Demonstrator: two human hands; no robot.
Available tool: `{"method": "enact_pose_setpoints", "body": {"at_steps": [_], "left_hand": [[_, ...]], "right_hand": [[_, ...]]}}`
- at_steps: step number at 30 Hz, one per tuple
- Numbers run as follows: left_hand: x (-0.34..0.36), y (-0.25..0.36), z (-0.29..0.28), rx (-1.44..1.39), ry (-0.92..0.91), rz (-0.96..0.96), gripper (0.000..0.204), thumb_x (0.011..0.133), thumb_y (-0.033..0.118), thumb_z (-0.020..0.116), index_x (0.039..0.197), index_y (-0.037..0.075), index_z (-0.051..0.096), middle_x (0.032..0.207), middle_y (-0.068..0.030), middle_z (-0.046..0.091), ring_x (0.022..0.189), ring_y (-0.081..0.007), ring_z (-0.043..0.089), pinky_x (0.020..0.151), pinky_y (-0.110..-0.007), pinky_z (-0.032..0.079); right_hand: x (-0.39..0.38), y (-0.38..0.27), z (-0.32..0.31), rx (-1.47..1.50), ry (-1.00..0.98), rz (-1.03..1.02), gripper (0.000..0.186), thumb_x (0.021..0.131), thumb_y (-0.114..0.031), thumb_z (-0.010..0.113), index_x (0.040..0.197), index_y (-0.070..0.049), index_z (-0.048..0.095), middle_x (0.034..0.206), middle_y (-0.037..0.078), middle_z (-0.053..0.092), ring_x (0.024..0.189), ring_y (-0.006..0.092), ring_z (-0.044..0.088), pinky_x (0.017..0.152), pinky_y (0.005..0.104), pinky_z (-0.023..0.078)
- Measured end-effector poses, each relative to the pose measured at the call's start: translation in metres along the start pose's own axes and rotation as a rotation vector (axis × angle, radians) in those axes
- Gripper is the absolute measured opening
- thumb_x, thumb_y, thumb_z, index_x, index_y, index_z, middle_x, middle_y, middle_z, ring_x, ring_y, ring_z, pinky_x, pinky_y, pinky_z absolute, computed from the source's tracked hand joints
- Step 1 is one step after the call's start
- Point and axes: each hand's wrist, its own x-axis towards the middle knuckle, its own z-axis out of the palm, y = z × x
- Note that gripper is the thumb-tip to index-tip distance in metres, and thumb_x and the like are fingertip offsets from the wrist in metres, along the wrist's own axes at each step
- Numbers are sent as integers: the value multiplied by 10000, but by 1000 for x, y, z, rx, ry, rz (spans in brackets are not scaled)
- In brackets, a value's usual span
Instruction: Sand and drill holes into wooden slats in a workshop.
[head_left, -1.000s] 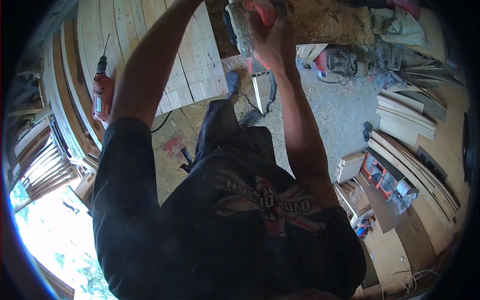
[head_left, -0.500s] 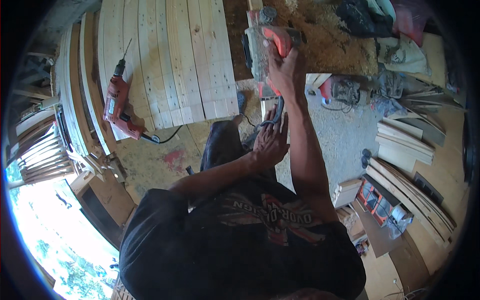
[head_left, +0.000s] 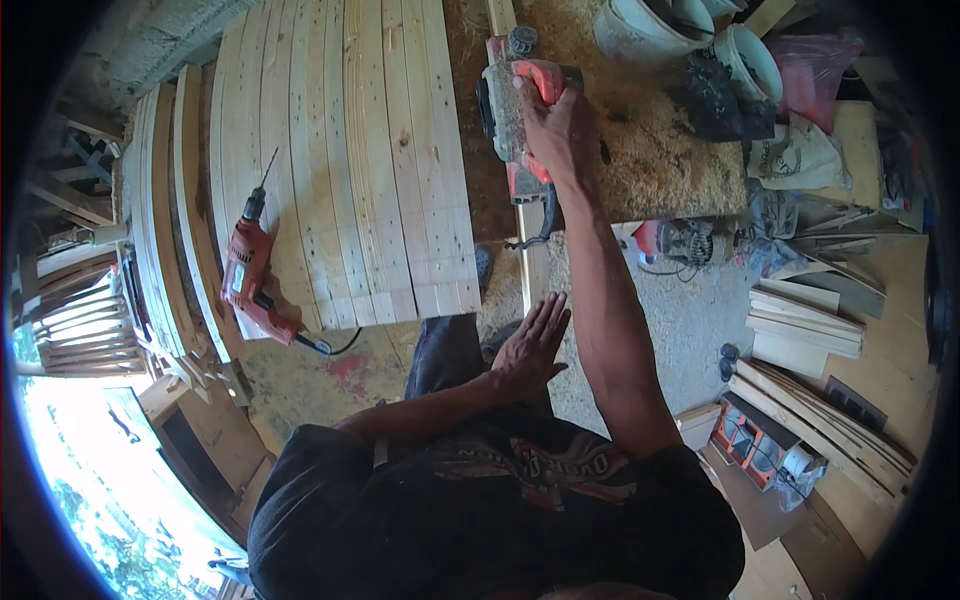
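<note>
We count one planer (head_left: 508,115), set upon a narrow wood strip (head_left: 536,268) that crosses the tabletop (head_left: 665,185) and juts past its near edge. Right hand (head_left: 562,128): closed round the planer's red handle. Left hand (head_left: 533,352): open, fingers extended at the strip's near end; whether it touches, we cannot tell. We judge the pass to be partway, with strip showing both ahead of and behind the planer; how much is already smoothed we cannot make out. Left of it, we note a row of slats (head_left: 340,190), laid side by side, and a red drill (head_left: 250,265) resting at their left. Far right: buckets (head_left: 645,28), a red bag (head_left: 815,75), a pale sack (head_left: 800,155). In the way, we judge: a black cord (head_left: 548,222) hanging beside the strip, and loose shavings (head_left: 640,130).
</note>
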Motion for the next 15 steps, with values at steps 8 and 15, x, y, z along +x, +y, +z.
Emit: {"method": "enact_pose_setpoints", "body": {"at_steps": [8, 15], "left_hand": [[0, -12, -11, -33, -105, 62, 946, 912, 487, 673, 1545, -117, 312, 1666, -279, 221, 1581, -382, 172, 1303, -479, 143], [2, -21, -20, 50, -72, 158, 714, 882, 153, 554, 1517, -115, 368, 1640, -271, 299, 1553, -357, 289, 1290, -464, 233]], "right_hand": [[82, -9, 33, -3, -22, -4, 603, 922, -578, 664, 914, 23, 717, 884, 266, 735, 885, 459, 729, 776, 515, 579], [151, -19, 58, 40, 38, -69, 497, 931, -478, 716, 971, 17, 690, 755, 201, 727, 708, 363, 751, 674, 473, 580]]}}
